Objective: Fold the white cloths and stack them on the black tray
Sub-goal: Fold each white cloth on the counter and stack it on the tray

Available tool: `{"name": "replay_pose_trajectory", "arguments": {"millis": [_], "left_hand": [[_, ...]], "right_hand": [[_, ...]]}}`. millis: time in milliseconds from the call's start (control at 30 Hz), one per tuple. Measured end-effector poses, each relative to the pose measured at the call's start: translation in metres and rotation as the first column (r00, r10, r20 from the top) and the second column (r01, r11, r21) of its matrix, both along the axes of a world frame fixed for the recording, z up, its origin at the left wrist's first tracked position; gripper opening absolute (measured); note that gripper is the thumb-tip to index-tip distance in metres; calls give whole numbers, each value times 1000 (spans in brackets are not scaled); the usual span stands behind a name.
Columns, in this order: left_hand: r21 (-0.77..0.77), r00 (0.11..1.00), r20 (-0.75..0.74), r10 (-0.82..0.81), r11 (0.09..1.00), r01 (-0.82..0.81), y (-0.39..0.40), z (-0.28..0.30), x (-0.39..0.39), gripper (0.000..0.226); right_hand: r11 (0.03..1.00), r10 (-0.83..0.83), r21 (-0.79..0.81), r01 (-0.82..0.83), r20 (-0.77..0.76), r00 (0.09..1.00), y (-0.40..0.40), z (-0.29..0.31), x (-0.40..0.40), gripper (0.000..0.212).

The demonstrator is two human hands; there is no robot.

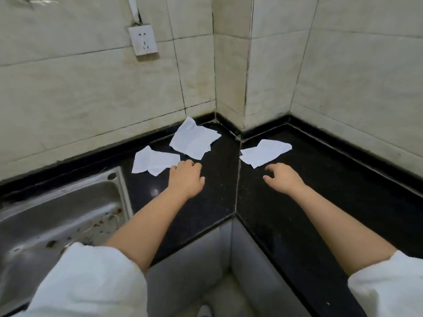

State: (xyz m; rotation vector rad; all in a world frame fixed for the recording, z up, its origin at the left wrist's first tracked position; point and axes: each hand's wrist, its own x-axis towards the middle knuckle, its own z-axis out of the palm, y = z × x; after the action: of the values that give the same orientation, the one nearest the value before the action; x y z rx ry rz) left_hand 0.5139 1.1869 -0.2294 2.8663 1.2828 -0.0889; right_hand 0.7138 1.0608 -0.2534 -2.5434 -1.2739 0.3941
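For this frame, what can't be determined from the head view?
- Black tray: not in view.
- Left hand fingertips: curled under beside the left cloth; contact unclear.
- Middle cloth: crumpled, layer count unreadable.
- Sink: cut off by the left edge.
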Motion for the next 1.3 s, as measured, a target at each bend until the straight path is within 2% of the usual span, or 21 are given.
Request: {"name": "replay_pose_trajectory", "arguments": {"millis": [233,367,600,767,900,967,1000,1100,1167,1233,1300], "left_hand": [[-136,973,-38,-228,966,221,95,-49,77,41],[-218,947,-33,-319,927,304,120,-79,119,42],[-295,936,-22,-351,897,329,148,-123,168,41],[-308,922,35,-386,873,377,154,-141,211,45],[-331,891,81,-447,831,447,141,-155,243,48],[-305,842,189,-505,785,539,133,-158,253,33],[-305,815,227,-534,755,580,129,-159,255,33],[-165,696,262,-669,679,715,125,-165,255,36],[-163,625,271,-732,605,779,122,-148,253,34],[-189,569,298,-767,537,822,118,-123,250,29],[-234,541,307,-783,489,840,109,-97,243,30]], "right_hand": [[967,-240,-118,227,-106,965,81,-56,33,38],[947,-309,-121,298,-92,947,111,-84,55,35],[935,-334,-133,330,-9,943,168,-124,102,33],[947,-318,-84,311,-82,944,160,-143,128,23],[959,-251,72,276,-248,936,139,-145,137,15],[954,-233,113,276,-296,926,126,-143,139,12],[956,-227,113,272,-303,926,120,-141,140,12],[954,-220,128,270,-310,925,101,-131,139,10],[948,-220,160,276,-297,929,88,-121,133,9],[934,-228,209,289,-273,935,75,-110,124,15],[927,-217,265,267,-204,955,61,-97,108,35]]}}
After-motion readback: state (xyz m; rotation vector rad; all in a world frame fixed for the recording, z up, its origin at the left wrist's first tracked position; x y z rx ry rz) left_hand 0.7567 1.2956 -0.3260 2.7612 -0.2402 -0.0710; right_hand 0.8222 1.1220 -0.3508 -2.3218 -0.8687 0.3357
